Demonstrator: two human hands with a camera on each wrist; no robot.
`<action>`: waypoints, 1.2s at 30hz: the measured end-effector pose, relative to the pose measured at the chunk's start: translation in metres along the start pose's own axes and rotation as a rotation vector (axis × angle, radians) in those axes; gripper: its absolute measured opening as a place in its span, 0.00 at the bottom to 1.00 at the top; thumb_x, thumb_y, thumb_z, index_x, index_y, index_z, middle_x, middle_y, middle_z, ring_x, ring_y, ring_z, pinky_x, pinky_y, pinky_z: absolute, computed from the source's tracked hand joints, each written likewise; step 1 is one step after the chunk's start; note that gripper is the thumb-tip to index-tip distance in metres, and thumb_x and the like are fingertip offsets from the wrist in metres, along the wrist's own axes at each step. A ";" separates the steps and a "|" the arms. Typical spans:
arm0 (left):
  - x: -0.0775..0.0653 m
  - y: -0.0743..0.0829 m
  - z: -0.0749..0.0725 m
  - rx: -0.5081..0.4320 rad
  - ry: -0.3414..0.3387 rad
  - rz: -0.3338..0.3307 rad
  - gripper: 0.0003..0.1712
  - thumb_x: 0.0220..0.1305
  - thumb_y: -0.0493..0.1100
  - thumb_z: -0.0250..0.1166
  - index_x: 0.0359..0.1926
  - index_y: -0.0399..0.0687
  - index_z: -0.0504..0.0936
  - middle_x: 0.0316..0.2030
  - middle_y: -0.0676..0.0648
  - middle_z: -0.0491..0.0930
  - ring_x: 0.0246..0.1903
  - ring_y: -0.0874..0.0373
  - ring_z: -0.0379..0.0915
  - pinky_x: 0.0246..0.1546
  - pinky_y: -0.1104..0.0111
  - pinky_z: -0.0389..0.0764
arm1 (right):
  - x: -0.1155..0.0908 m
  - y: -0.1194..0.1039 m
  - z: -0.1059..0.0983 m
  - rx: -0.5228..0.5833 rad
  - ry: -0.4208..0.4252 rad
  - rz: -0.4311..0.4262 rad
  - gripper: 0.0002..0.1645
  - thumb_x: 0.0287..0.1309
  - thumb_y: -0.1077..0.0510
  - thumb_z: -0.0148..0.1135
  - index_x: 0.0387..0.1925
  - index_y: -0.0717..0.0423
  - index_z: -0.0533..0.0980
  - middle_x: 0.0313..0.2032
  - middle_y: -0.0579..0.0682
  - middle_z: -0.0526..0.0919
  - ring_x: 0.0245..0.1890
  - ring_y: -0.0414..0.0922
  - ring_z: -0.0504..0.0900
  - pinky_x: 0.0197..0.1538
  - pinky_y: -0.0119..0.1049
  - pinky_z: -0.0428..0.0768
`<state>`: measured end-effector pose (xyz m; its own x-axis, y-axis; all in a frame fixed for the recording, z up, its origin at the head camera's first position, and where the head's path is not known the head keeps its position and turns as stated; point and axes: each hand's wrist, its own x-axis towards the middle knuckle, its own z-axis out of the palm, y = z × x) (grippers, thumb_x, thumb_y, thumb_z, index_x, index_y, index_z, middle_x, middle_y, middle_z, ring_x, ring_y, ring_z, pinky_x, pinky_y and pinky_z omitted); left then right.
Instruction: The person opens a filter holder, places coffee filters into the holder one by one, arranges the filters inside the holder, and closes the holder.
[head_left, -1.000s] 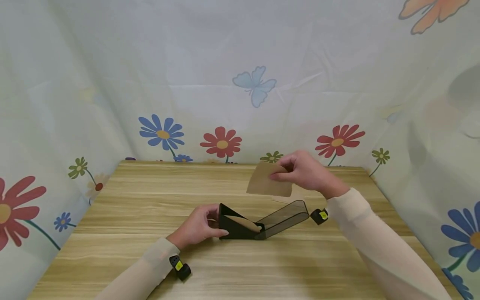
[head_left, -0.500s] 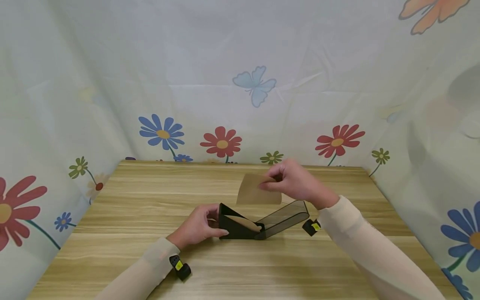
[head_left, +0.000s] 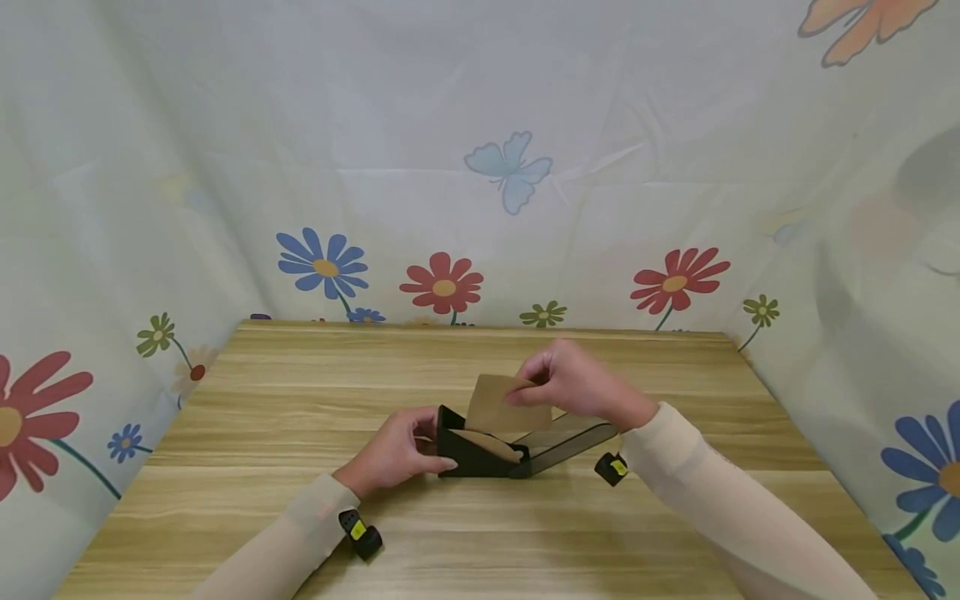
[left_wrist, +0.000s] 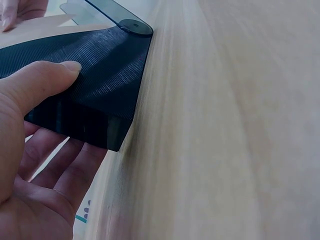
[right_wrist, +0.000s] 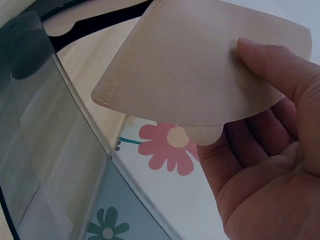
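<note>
A black coffee filter holder (head_left: 472, 458) with a ribbed side stands on the table, its smoky see-through lid (head_left: 576, 446) swung out to the right. My left hand (head_left: 393, 454) grips the holder's left end, thumb on the near side and fingers round the back. Tan paper filters (head_left: 486, 442) show in its opening. Above and just behind that opening, my right hand (head_left: 572, 385) pinches a tan coffee filter (right_wrist: 175, 70) between thumb and fingers. The filter's crimped seam and small rounded tab show in the right wrist view. Its lower edge overlaps the holder in the head view.
The wood-grain table (head_left: 300, 383) ends at a flower-printed cloth (head_left: 375, 183) that hangs behind and on both sides. A small black wrist camera (head_left: 360, 535) sits at the left sleeve, and another camera (head_left: 611, 469) at the right sleeve.
My right hand has brought the coffee filter down and to the left, from behind the lid to the holder's opening. My left hand and the holder have stayed put.
</note>
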<state>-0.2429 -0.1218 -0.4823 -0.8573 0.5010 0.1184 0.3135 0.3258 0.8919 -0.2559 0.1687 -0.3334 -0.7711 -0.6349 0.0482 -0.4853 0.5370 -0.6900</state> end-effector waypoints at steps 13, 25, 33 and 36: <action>0.001 0.000 0.001 -0.037 -0.011 0.000 0.19 0.52 0.49 0.82 0.42 0.59 0.83 0.42 0.55 0.86 0.44 0.56 0.83 0.48 0.69 0.83 | 0.002 0.004 0.012 -0.009 -0.027 -0.017 0.08 0.60 0.55 0.74 0.25 0.47 0.88 0.17 0.38 0.70 0.19 0.35 0.63 0.27 0.29 0.63; 0.001 0.001 0.001 -0.035 -0.011 -0.006 0.20 0.52 0.49 0.82 0.44 0.59 0.83 0.44 0.55 0.86 0.44 0.56 0.83 0.49 0.69 0.83 | 0.005 0.005 0.021 -0.036 -0.040 -0.043 0.13 0.60 0.52 0.74 0.21 0.51 0.85 0.16 0.37 0.66 0.18 0.34 0.62 0.24 0.28 0.59; 0.001 0.001 0.001 -0.036 -0.011 -0.006 0.20 0.52 0.49 0.82 0.45 0.58 0.84 0.43 0.55 0.86 0.43 0.56 0.83 0.49 0.68 0.83 | 0.007 0.007 0.026 -0.034 -0.070 -0.036 0.22 0.61 0.53 0.73 0.15 0.55 0.77 0.15 0.37 0.60 0.17 0.34 0.58 0.25 0.28 0.57; 0.001 0.000 0.001 -0.039 -0.011 -0.006 0.20 0.52 0.48 0.82 0.45 0.58 0.84 0.43 0.54 0.86 0.43 0.55 0.83 0.49 0.69 0.83 | 0.007 0.007 0.028 -0.018 -0.092 -0.033 0.19 0.62 0.55 0.72 0.17 0.53 0.79 0.15 0.37 0.61 0.18 0.34 0.59 0.26 0.28 0.59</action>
<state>-0.2434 -0.1207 -0.4821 -0.8546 0.5079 0.1084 0.2923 0.2978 0.9088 -0.2534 0.1527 -0.3581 -0.7136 -0.7005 0.0036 -0.5177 0.5239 -0.6764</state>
